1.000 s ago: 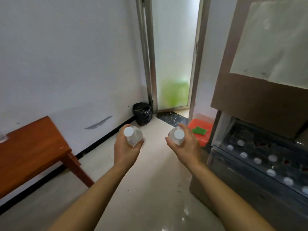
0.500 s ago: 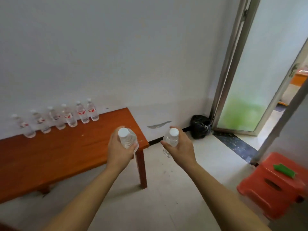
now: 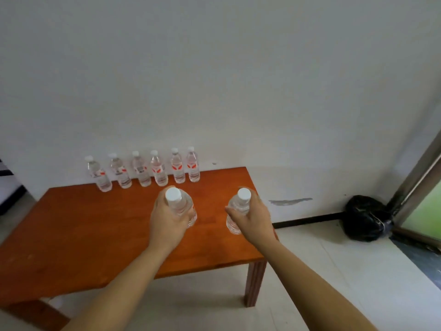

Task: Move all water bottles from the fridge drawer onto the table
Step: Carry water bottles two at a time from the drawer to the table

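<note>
My left hand (image 3: 167, 223) grips a clear water bottle (image 3: 180, 206) with a white cap, held upright above the orange-brown wooden table (image 3: 83, 235). My right hand (image 3: 255, 218) grips a second water bottle (image 3: 236, 211) the same way, above the table's right part. Both bottles are off the tabletop. Along the table's far edge, against the wall, several water bottles (image 3: 157, 168) with red-and-white labels stand in a row. The fridge drawer is out of view.
A white wall rises behind the table. A black plastic bag (image 3: 367, 218) lies on the pale floor in the right corner, beside a metal door frame (image 3: 415, 180). The table's front right leg (image 3: 255, 283) stands on the floor.
The view has swung left from the fridge to face the table. Both hands, still holding their bottles, have come over the tabletop, and the row of bottles is now straight ahead.
</note>
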Motion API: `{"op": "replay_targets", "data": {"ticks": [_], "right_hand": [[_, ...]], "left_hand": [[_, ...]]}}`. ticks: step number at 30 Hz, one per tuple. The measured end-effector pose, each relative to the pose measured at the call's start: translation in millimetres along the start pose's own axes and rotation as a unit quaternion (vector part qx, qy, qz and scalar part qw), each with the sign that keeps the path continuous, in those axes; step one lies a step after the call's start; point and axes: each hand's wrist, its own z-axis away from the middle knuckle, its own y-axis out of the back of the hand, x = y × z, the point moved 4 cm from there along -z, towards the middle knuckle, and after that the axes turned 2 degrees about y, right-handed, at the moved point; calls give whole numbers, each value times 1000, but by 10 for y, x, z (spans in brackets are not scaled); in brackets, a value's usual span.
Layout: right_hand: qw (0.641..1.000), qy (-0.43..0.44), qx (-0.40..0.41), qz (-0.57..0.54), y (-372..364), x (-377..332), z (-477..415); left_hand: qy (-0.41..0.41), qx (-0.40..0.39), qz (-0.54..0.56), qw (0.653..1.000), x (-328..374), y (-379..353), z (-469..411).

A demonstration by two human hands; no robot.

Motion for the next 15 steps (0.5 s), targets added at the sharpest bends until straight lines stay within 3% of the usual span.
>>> {"op": "replay_targets", "data": {"ticks": [8,15], "right_hand": [[1000,-6,-5,-17,-447,174,-1767],[999,-31,21,-28,-651,354,-2673]], "left_hand": [[-2,-28,2,1000,-1,-588,-1604],[-18,-73,-31,997,-269,-1078,-2524]]}}
